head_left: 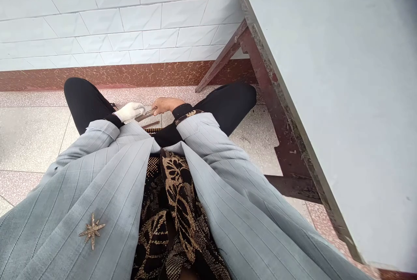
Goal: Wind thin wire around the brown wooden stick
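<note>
Brown strip (145,116) sits between the hands. Right hand (167,105), bare: fingers closed on one end. Left hand (129,111), white glove, right beside the strip; can't tell if its fingers grip. Second thin strip (151,124) near it. Black trousers (81,102) around, grey-topped table (325,76) at right, tiled wall (143,15) ahead.

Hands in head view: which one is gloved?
The left hand, covered by a white glove; the right hand is bare, its skin showing below a dark cuff.

Tabletop (342,97) cut off, stick (145,115) partly hidden
</note>
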Demonstrator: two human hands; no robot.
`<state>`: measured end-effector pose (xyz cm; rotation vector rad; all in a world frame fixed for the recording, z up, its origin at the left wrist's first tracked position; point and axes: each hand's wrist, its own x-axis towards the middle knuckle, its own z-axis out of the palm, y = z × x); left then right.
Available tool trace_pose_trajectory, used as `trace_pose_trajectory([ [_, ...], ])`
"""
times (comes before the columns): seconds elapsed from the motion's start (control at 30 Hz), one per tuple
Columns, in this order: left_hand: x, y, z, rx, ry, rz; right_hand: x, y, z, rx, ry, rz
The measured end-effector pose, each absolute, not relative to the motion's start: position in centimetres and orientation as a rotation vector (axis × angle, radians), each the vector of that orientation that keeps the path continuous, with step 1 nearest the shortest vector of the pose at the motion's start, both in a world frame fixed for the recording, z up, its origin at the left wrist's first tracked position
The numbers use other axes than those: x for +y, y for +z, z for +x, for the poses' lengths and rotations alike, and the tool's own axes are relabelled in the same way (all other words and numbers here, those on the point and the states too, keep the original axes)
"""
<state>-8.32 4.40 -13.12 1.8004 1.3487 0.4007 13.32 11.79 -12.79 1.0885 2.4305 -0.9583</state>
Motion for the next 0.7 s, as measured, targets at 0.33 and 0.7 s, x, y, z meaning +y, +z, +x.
trace_pose_trajectory([
  [0.33, 5.3, -13.2, -9.2, 1.388, 0.507, 1.71, 13.1, -12.0, 15.0, 2.507, -1.351, 0.831],
  [0.7, 4.5, -13.5, -8.8, 1.197, 0.496, 1.451, 11.9, -10.1, 14.2, 2.641, -1.725, 1.617],
])
